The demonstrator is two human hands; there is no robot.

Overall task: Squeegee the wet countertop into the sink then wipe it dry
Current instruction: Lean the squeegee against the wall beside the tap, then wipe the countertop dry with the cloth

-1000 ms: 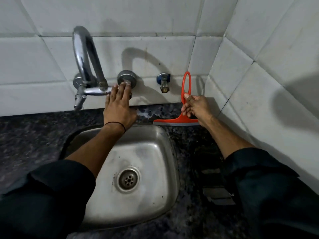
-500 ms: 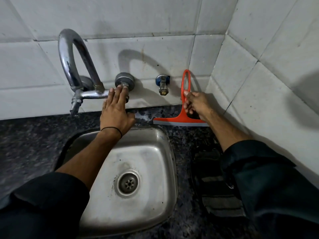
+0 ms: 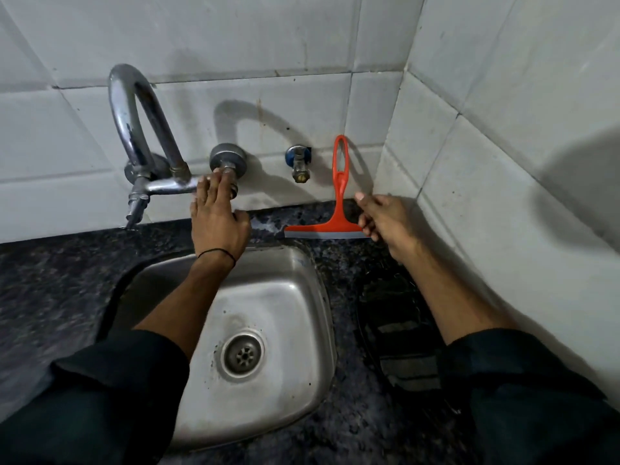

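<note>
An orange squeegee stands on its grey blade on the dark speckled countertop, its looped handle leaning on the tiled back wall behind the steel sink. My right hand is just right of the handle, fingers loosely curled, fingertips beside the blade's right end; it holds nothing. My left hand reaches over the sink's back edge, and its fingers lie over the tap knob, under the round wall flange. The knob itself is mostly hidden.
The curved chrome tap spout arches left of my left hand, with its nozzle over the counter's back edge. A small blue-collared valve juts from the wall. A tiled side wall closes the right. The counter right of the sink has a glossy patch.
My right hand has come off the squeegee handle and shifted right, leaving the squeegee leaning on the wall. My left hand stays on the tap knob, and the spout has swung left.
</note>
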